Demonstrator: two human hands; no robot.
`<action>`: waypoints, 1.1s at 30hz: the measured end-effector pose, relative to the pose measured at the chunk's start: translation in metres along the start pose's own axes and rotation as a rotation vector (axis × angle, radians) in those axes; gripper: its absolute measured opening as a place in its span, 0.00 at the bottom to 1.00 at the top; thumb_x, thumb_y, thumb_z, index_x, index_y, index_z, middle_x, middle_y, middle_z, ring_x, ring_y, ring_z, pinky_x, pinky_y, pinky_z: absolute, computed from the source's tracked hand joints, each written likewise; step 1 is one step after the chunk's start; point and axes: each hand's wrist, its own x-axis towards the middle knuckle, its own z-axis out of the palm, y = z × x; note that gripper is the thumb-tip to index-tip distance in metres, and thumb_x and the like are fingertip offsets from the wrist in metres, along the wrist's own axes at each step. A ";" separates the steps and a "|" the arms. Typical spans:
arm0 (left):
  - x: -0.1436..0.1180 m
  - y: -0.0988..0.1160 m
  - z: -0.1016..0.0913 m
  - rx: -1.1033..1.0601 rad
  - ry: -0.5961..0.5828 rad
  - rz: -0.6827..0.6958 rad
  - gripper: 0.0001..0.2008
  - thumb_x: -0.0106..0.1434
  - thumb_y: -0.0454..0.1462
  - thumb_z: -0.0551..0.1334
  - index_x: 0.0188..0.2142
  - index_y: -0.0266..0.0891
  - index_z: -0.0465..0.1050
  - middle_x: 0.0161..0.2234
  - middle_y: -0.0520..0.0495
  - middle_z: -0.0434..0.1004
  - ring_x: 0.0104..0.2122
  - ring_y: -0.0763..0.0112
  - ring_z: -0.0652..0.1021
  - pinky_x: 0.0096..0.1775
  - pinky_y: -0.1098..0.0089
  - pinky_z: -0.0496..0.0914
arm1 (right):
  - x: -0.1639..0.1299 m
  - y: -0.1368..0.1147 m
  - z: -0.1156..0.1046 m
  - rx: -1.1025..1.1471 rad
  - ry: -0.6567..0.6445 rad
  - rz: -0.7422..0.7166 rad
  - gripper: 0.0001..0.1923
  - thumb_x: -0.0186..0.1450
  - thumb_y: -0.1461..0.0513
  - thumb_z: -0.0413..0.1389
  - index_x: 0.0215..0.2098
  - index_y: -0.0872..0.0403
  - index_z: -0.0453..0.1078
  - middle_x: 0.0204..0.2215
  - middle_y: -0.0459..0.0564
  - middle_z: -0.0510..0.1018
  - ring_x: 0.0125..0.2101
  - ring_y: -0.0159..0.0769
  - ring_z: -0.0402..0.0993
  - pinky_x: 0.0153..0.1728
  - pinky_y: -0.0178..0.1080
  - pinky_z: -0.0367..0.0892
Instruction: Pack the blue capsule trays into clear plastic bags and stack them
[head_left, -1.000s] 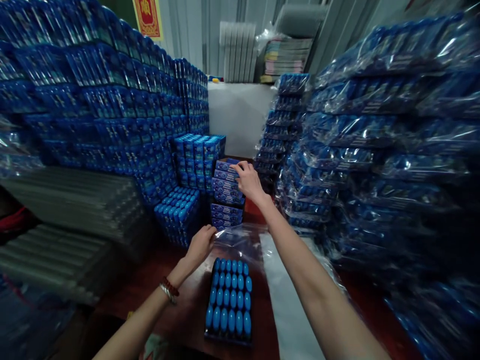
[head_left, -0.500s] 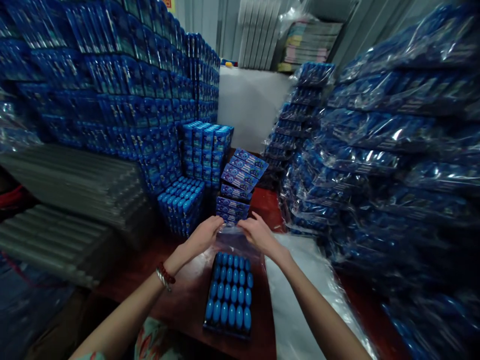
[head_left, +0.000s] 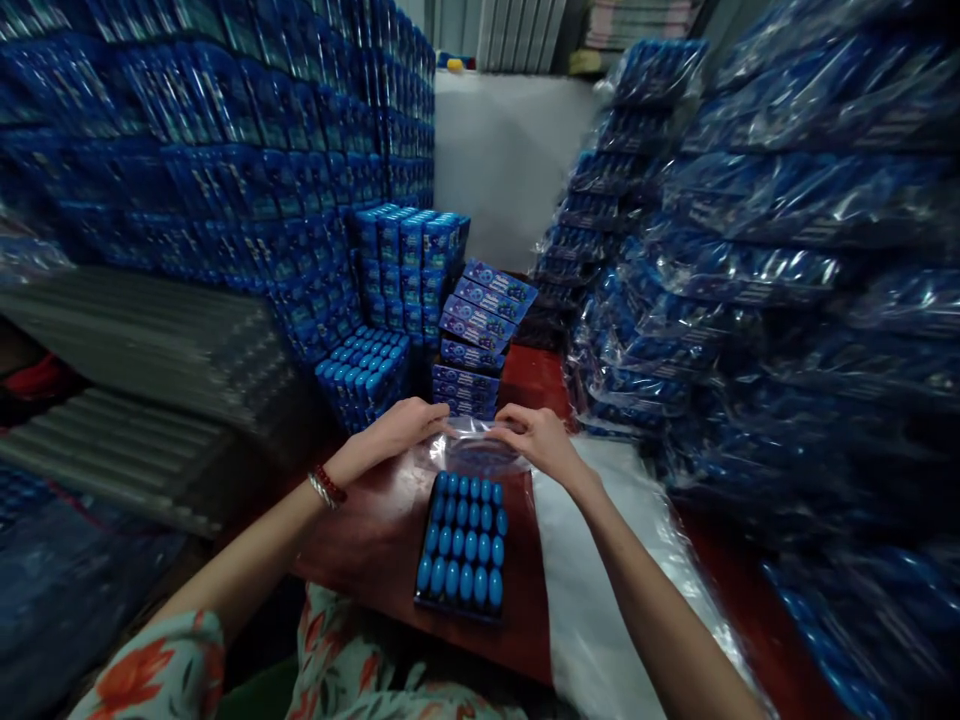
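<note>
A clear plastic bag (head_left: 480, 452) is stretched between my two hands, its mouth spread apart in an oval. My left hand (head_left: 414, 424) pinches the bag's left edge. On the opposite edge, my right hand (head_left: 536, 437) grips the film with fingers bent. Just below the bag, nearer to me, a dark tray of blue capsule-shaped pieces (head_left: 463, 545) lies on the red-brown table (head_left: 360, 540). The pieces stand in several tidy rows. Behind my hands rises a stack of printed purple-blue boxes (head_left: 480, 320), its upper ones fanned askew.
Tall stacks of blue packs (head_left: 225, 180) wall the left. Plastic-wrapped blue bundles (head_left: 750, 260) pile high on the right. Grey ribbed trays (head_left: 142, 340) are stacked at left. A sheaf of clear plastic (head_left: 600, 560) lies by my right forearm. A smaller blue-capped stack (head_left: 364, 370) stands beyond my left hand.
The bag's mouth has opened wider between my hands, and my right hand has shifted slightly right. The view has tilted downward. The tray of blue pieces stays on the table.
</note>
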 end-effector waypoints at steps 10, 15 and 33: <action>-0.003 0.003 -0.015 -0.635 0.044 -0.085 0.16 0.61 0.43 0.56 0.32 0.32 0.76 0.24 0.52 0.72 0.27 0.74 0.71 0.31 0.76 0.63 | -0.003 -0.008 -0.003 0.382 0.128 -0.035 0.21 0.64 0.49 0.48 0.28 0.54 0.75 0.29 0.48 0.77 0.33 0.35 0.71 0.36 0.35 0.62; -0.005 0.008 -0.015 -1.106 0.064 -0.081 0.17 0.62 0.45 0.57 0.37 0.32 0.75 0.37 0.45 0.77 0.41 0.67 0.75 0.48 0.67 0.65 | 0.000 -0.012 -0.006 0.833 0.091 0.095 0.18 0.61 0.48 0.52 0.31 0.54 0.71 0.22 0.45 0.74 0.22 0.30 0.68 0.27 0.34 0.64; -0.013 0.004 -0.011 -0.955 0.325 -0.150 0.20 0.56 0.50 0.60 0.20 0.36 0.64 0.14 0.60 0.55 0.14 0.83 0.56 0.18 0.77 0.49 | 0.011 -0.033 -0.010 1.304 0.275 0.152 0.17 0.53 0.50 0.62 0.24 0.51 0.62 0.11 0.35 0.60 0.12 0.24 0.57 0.16 0.29 0.59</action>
